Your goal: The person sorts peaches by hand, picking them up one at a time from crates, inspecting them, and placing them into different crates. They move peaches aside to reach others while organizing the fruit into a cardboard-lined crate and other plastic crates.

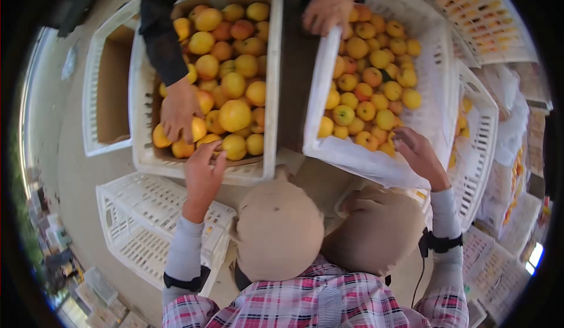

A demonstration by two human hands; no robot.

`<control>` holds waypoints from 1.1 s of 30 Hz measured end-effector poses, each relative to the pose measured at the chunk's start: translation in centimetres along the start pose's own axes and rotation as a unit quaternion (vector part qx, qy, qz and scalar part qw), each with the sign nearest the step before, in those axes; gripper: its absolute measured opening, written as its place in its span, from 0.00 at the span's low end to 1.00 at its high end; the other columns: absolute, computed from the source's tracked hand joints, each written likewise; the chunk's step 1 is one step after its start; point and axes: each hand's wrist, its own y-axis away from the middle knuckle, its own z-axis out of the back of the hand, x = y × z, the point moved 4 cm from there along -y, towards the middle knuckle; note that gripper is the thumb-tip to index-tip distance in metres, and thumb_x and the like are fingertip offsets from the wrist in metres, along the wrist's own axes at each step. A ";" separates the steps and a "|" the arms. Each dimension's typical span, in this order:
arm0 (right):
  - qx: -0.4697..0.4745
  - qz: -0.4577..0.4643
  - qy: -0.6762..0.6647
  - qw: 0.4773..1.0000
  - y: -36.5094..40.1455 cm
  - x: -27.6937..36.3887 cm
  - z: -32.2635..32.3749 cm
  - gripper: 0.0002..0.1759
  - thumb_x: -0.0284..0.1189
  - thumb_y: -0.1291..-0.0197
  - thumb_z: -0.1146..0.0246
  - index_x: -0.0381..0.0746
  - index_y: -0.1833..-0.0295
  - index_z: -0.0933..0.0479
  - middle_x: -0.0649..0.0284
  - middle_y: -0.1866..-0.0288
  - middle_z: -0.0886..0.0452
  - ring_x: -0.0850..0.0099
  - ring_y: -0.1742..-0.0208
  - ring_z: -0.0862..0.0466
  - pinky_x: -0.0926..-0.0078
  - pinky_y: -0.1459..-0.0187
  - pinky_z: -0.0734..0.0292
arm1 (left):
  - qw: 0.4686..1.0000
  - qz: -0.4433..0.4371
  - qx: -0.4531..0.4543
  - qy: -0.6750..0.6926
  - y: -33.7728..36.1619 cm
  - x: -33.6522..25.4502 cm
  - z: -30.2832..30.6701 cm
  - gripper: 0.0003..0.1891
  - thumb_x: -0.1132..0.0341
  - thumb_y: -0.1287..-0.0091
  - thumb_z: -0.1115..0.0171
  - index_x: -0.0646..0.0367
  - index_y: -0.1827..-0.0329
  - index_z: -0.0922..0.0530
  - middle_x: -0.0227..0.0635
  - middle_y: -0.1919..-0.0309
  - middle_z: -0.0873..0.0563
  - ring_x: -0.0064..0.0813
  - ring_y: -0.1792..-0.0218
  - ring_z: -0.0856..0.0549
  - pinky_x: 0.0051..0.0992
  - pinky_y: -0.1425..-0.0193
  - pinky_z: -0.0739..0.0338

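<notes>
My left hand (204, 172) reaches over the near edge of the left white crate (268, 93), fingers apart and slightly bent, beside yellow-orange apricots (234, 116). I see nothing held in it. My right hand (418, 154) is at the near right corner of the right crate (317, 93), its fingers apart and bent by the smaller apricots (365, 110). Nothing shows in its grasp; part of the fingertips is hard to see. White liner (358, 159) hangs over that crate's near side.
Opposite, a co-worker's one hand (180, 110) lies on the left crate's fruit and the other hand (329, 10) is on the right crate's corner. A slotted white crate (147, 222) stands at lower left. More crates (483, 146) line the right.
</notes>
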 end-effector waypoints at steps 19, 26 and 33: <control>-0.088 -0.015 0.366 0.926 -12.2 -7.8 5.6 0.16 0.31 0.43 0.42 0.31 0.53 0.26 0.53 0.58 0.19 0.60 0.57 0.19 0.66 0.53 0.23 | 0.997 -0.040 -0.034 -0.061 -0.6 -1.4 -1.2 0.10 0.74 0.36 0.44 0.65 0.53 0.22 0.43 0.60 0.17 0.41 0.61 0.17 0.32 0.55 0.24; -0.096 0.059 0.572 0.812 -12.6 -10.5 4.3 0.21 0.32 0.53 0.35 0.35 0.53 0.26 0.55 0.59 0.23 0.58 0.51 0.23 0.64 0.51 0.24 | 0.991 -0.086 -0.053 -0.085 -0.6 -2.1 -0.8 0.09 0.75 0.36 0.44 0.66 0.54 0.22 0.43 0.62 0.17 0.41 0.64 0.17 0.32 0.58 0.24; -0.064 -0.068 -0.226 0.970 -8.3 -0.7 4.0 0.21 0.42 0.34 0.46 0.37 0.44 0.31 0.58 0.52 0.23 0.67 0.61 0.21 0.70 0.63 0.23 | 0.998 -0.050 -0.040 -0.028 -0.8 -2.0 -0.9 0.10 0.75 0.37 0.44 0.65 0.53 0.22 0.42 0.63 0.18 0.35 0.65 0.17 0.27 0.58 0.24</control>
